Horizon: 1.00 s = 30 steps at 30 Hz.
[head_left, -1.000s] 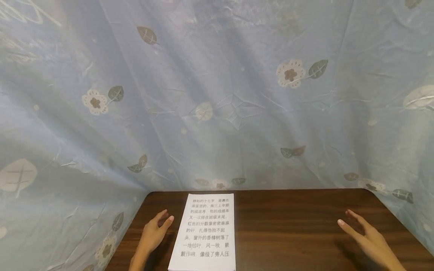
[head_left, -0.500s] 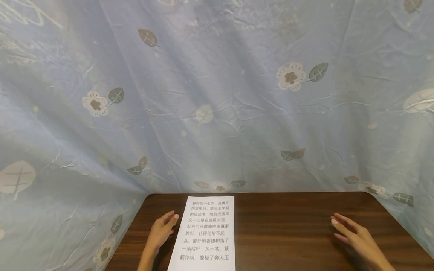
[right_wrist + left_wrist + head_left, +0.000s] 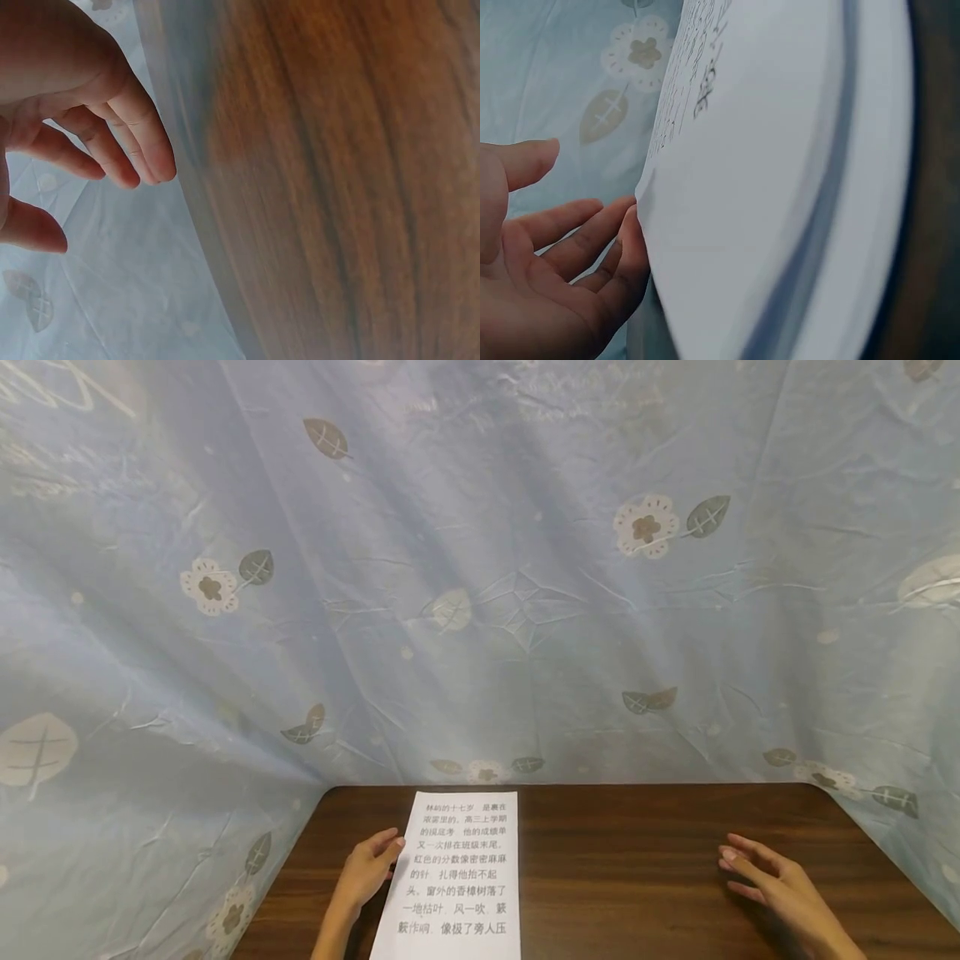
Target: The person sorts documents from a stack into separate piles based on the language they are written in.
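A stack of white paper sheets (image 3: 457,877) printed with large Chinese text lies on the left half of the table. Beside its left edge is my left hand (image 3: 367,870), the thumb tip near the margin. In the left wrist view, the little-finger side of the left hand (image 3: 570,270) meets the edge of the paper (image 3: 735,187), while the thumb stays apart from it. My right hand (image 3: 783,889) hovers over the right part of the table, away from the paper, fingers loosely bent and holding nothing. The right wrist view has this hand (image 3: 82,105) above the wood.
The dark brown wooden table (image 3: 622,860) has rounded far corners. A pale blue curtain (image 3: 517,610) with flowers and leaves hangs behind it and along both sides.
My left hand has moved right, up to the paper's left edge. My right hand has shifted left over the table. The paper stack lies where it was.
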Each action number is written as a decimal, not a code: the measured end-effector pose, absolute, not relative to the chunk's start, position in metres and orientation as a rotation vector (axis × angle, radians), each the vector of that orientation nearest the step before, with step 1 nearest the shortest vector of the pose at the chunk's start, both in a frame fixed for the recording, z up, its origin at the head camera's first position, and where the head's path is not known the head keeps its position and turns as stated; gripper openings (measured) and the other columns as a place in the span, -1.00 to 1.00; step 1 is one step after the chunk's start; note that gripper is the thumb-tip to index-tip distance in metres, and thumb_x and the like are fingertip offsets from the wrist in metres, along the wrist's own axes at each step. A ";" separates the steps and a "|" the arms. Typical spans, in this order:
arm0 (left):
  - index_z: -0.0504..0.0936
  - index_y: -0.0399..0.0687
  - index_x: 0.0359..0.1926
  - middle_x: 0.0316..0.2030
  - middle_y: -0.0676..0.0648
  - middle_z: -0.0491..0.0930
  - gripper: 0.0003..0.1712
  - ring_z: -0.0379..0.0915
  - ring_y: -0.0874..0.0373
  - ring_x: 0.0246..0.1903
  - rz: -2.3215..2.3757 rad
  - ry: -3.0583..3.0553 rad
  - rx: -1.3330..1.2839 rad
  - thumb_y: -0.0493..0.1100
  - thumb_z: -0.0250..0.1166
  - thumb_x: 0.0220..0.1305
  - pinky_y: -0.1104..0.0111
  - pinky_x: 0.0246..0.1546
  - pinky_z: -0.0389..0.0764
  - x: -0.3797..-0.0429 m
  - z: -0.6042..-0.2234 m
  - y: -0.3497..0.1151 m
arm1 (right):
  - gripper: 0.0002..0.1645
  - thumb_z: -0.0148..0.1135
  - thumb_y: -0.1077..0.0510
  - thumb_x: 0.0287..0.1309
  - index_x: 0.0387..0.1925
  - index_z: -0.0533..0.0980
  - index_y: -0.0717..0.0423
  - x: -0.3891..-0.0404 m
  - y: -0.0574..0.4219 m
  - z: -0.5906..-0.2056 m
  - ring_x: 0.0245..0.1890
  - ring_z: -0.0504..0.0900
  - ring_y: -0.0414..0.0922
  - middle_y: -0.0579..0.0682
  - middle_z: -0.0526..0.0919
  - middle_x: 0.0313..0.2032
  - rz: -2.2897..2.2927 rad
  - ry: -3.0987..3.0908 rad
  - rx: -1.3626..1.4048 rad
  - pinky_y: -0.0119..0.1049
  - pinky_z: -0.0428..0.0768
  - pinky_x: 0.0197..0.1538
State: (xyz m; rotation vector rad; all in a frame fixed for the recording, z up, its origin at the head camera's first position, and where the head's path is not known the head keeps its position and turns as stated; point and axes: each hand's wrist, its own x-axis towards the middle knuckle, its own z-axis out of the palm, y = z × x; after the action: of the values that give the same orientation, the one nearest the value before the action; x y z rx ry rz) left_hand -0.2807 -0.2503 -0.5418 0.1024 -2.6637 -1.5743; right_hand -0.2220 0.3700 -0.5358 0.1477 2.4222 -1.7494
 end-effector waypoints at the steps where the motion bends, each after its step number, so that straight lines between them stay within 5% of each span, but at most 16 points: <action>1: 0.48 -0.36 0.46 0.27 -0.41 0.64 -0.37 0.75 -0.11 0.06 -1.570 -2.668 0.099 -0.01 0.24 0.60 0.19 -0.11 0.82 -0.281 -0.542 -0.250 | -0.01 0.04 -0.19 0.65 0.66 -0.04 0.42 -0.222 0.369 -0.536 0.07 0.64 -0.53 0.46 0.22 0.57 -1.746 2.420 0.143 -0.19 0.76 0.22; 7: 0.49 -0.40 0.44 0.23 -0.40 0.67 -0.39 0.73 -0.12 0.07 -1.576 -2.672 0.053 -0.06 0.26 0.59 0.17 -0.10 0.83 -0.281 -0.541 -0.242 | -0.01 0.03 -0.19 0.66 0.65 -0.04 0.44 -0.222 0.367 -0.533 0.13 0.68 -0.42 0.48 0.19 0.58 -1.722 2.416 0.117 -0.18 0.76 0.22; 14: 0.49 -0.42 0.42 0.18 -0.41 0.69 -0.37 0.76 -0.07 -0.05 -1.609 -2.680 -0.048 -0.05 0.27 0.57 0.23 -0.18 0.83 -0.282 -0.542 -0.222 | -0.02 0.03 -0.17 0.67 0.65 -0.05 0.46 -0.221 0.365 -0.532 0.08 0.66 -0.53 0.48 0.17 0.59 -1.732 2.389 0.090 -0.18 0.76 0.23; 30: 0.43 -0.52 0.43 0.24 -0.52 0.61 -0.31 0.74 -0.29 0.05 -1.820 -2.627 -0.224 -0.06 0.29 0.55 0.15 -0.14 0.86 -0.280 -0.539 -0.149 | -0.06 0.04 -0.11 0.67 0.64 -0.03 0.47 -0.220 0.355 -0.528 0.07 0.64 -0.56 0.48 0.26 0.55 -1.780 2.382 0.041 -0.17 0.76 0.22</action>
State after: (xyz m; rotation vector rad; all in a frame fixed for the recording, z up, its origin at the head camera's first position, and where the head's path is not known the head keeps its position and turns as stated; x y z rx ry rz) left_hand -0.2800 -0.1489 -0.5393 -0.2239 -2.6265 -1.8202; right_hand -0.2197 0.3552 -0.5279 0.0409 2.3819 -1.7804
